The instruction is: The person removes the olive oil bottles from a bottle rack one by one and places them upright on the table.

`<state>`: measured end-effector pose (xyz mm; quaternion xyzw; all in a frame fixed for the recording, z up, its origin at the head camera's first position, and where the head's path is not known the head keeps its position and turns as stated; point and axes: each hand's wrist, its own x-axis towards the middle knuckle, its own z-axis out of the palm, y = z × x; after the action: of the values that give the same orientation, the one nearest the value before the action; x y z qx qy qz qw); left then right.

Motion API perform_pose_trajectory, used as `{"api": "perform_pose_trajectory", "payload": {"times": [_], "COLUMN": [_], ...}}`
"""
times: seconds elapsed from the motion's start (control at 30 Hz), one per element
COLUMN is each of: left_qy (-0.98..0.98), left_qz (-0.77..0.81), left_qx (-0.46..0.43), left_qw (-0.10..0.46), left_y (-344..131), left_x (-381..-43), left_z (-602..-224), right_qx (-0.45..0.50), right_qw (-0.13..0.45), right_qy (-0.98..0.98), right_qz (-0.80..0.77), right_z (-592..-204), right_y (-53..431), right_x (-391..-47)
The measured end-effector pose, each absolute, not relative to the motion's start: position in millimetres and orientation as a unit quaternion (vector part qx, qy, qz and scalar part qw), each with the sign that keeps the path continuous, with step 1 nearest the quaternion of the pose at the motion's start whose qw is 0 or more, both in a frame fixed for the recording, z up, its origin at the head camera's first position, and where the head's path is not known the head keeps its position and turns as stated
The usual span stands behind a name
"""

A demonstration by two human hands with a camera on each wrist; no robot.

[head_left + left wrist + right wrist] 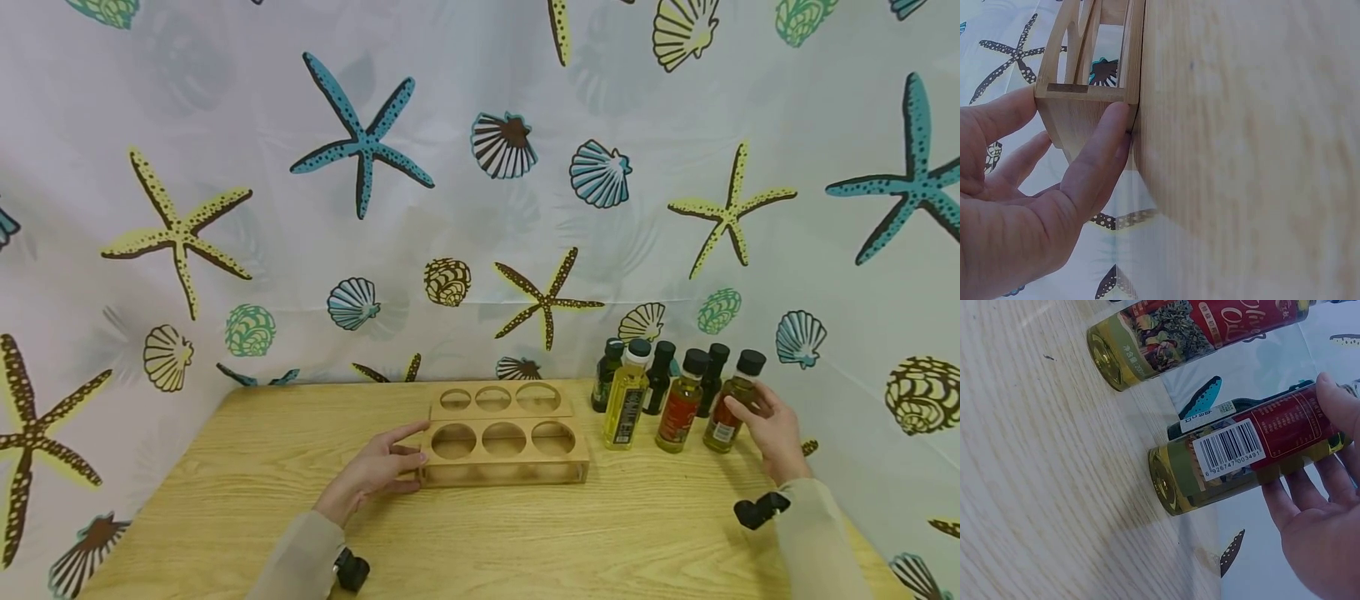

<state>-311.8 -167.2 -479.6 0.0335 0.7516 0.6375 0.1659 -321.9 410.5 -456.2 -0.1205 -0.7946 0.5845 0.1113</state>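
Note:
A two-tier wooden bottle rack [504,471] with round holes, several in all, stands on the table. My left hand [378,467] touches its left end with fingers spread and fairly straight; in the left wrist view the fingertips [1119,112] rest against the end panel's edges. My right hand [772,429] holds a red-labelled olive oil bottle [726,417] around its upper part, thumb on one side and fingers on the other. The right wrist view shows the barcode on this bottle [1229,450]. Just left of it stands a matching olive oil bottle [678,412].
A yellow oil bottle [625,404] with a white-collared cap stands right of the rack. Behind are dark bottles [606,379], partly hidden by the front ones. A patterned curtain [450,208] hangs behind the wooden table [525,542].

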Motion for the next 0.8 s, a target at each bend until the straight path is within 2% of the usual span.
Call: {"api": "perform_pose_trajectory", "payload": {"times": [0.43, 0.8], "left_qy": [0.752, 0.773], "left_qz": [0.635, 0.612], "left_qx": [0.037, 0.063], "left_qw": [0.170, 0.155], "left_y": [-168.8, -167.1], "left_x": [-311.5, -305.9], "left_z": [-477.9, -471.5], "right_qx": [-0.139, -0.207], "right_qw": [0.131, 0.247], "right_qy": [-0.781, -0.737], "right_qz": [0.595, 0.594], "right_z": [-454.5, -441.6], "right_y": [408.0, 391.3], "right_x": [-319.0, -307.3]}}
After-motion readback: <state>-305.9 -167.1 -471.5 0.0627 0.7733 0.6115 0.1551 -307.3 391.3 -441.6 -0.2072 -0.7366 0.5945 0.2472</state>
